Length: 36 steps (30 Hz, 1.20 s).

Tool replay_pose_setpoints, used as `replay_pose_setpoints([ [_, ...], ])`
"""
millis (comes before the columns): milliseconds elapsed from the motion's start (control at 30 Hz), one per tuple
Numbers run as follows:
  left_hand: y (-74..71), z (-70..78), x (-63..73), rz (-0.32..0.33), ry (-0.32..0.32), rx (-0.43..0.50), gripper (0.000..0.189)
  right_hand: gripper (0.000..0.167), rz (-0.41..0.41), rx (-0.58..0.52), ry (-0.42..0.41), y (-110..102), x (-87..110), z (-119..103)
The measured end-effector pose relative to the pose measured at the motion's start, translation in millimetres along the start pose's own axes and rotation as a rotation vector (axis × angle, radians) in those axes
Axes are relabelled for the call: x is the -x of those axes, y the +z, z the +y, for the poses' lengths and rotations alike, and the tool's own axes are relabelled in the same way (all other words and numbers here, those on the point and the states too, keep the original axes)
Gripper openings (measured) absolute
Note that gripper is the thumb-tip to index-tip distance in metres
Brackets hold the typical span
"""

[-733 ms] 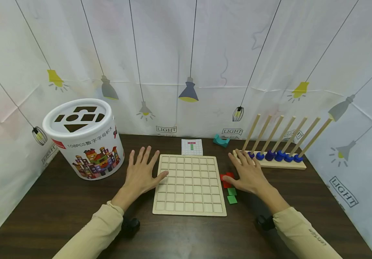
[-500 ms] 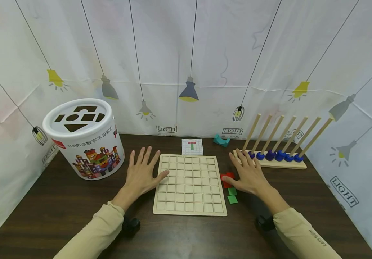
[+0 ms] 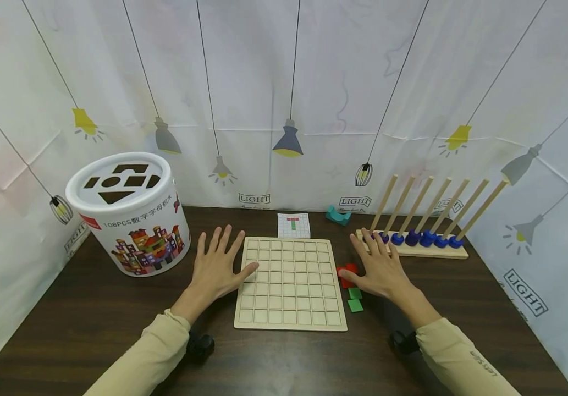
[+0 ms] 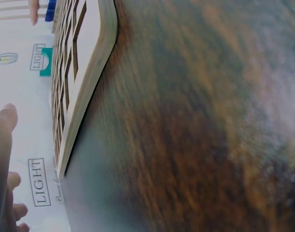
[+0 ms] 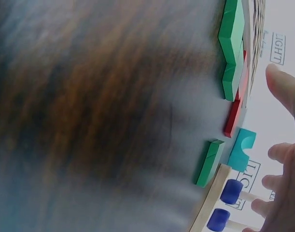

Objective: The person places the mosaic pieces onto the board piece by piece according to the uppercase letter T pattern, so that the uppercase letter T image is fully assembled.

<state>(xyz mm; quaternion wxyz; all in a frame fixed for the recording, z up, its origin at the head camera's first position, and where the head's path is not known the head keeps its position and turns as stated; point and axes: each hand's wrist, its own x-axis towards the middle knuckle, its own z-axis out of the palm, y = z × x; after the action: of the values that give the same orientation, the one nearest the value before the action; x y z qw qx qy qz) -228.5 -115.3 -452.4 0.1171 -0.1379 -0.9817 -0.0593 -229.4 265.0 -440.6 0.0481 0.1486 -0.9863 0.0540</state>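
In the head view, a pale wooden grid board (image 3: 288,283) lies flat on the dark table. My left hand (image 3: 216,270) is spread at its left side, the thumb reaching over the board's edge. To the right, my right hand (image 3: 376,268) spreads its fingers, their tips by the left end of a wooden bead rack (image 3: 429,251). Its thumb overlaps the red square tiles (image 3: 348,280). Green square tiles (image 3: 355,305) lie just nearer, beside the board. The right wrist view shows another green tile (image 5: 209,163) by the rack, under the right hand. Neither hand holds anything.
A small printed card (image 3: 293,225) with a red and green T pattern lies behind the board. A teal arch block (image 3: 338,215) sits near the back curtain (image 3: 244,82). On the left stands a large white block bucket (image 3: 130,220) with shaped holes in its lid.
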Motion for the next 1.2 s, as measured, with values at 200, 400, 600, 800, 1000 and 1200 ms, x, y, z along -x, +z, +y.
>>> replay_pose_setpoints([
  [200, 0.1, 0.1, 0.1, -0.019, 0.002, 0.080, 0.081, 0.066, -0.002, -0.203, -0.043, -1.4, -1.2, 5.7],
  [400, 4.9, 0.1, 2.5, -0.006, 0.058, 0.315, 0.063, 0.043, -0.030, -0.366, -0.036, -0.4, 1.2, 12.0],
  [600, 14.9, -2.8, 7.3, 0.016, 0.126, 0.449, 0.043, 0.037, -0.013, -0.426, -0.041, 6.1, 5.0, 14.8],
  [800, 25.4, -7.8, 14.7, 0.024, 0.163, 0.538, 0.035, 0.031, 0.017, -0.431, -0.066, 11.1, 6.5, 13.7],
  [1000, 36.9, -10.7, 19.4, 0.066, 0.209, 0.535, 0.035, 0.027, 0.026, -0.410, -0.062, 12.2, 7.2, 11.9],
  [1200, 40.6, -11.5, 20.4, 0.072, 0.210, 0.536, 0.036, 0.025, 0.049, -0.431, -0.037, 12.5, 7.9, 9.6],
])
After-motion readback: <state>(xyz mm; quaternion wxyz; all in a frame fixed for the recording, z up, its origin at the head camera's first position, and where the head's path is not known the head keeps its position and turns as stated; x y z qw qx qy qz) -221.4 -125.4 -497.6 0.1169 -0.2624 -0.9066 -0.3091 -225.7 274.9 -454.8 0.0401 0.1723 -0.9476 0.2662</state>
